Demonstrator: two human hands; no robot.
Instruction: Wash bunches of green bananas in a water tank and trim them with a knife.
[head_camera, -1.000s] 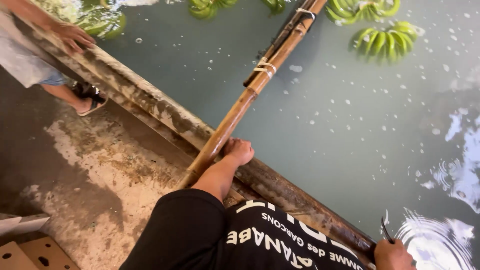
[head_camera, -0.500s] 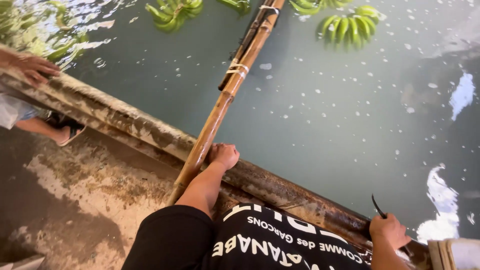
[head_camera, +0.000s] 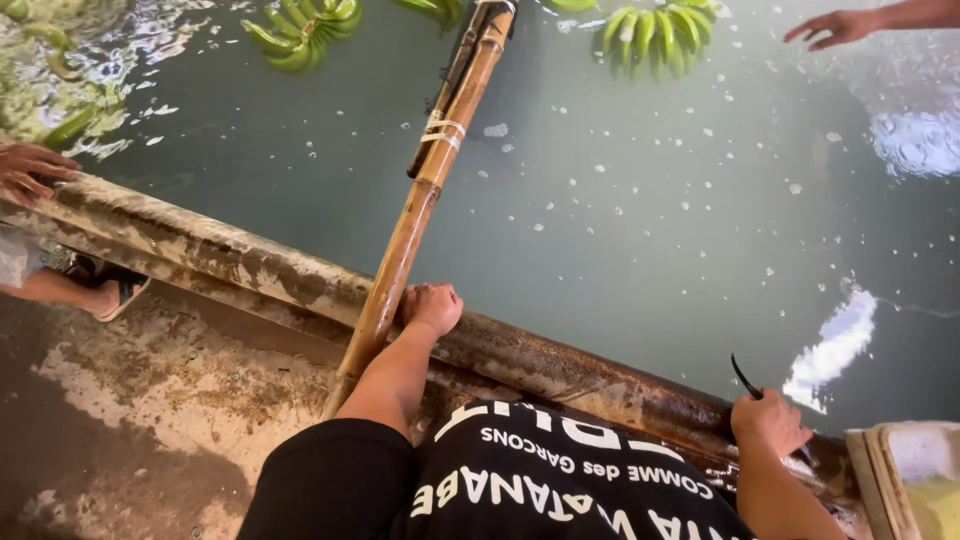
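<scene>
On the rusty tank rim (head_camera: 230, 255), the left hand (head_camera: 432, 308) rests fisted beside the bamboo pole (head_camera: 420, 190), while the right hand's (head_camera: 770, 420) grip is closed around a dark curved knife (head_camera: 745, 378).

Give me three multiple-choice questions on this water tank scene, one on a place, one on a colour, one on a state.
1. Where does the left hand rest?
A. on the tank rim beside the bamboo pole
B. in the water
C. on a crate

2. What colour are the bananas?
A. yellow
B. green
C. brown

3. What is the right hand doing?
A. lying open and empty
B. gripping a small dark curved tool
C. holding a banana

Answers: 1 A, its fist sits on the rusty rim by the pole. 2 B, the floating bunches are green. 3 B, the blade sticks out of the closed fist.
</scene>
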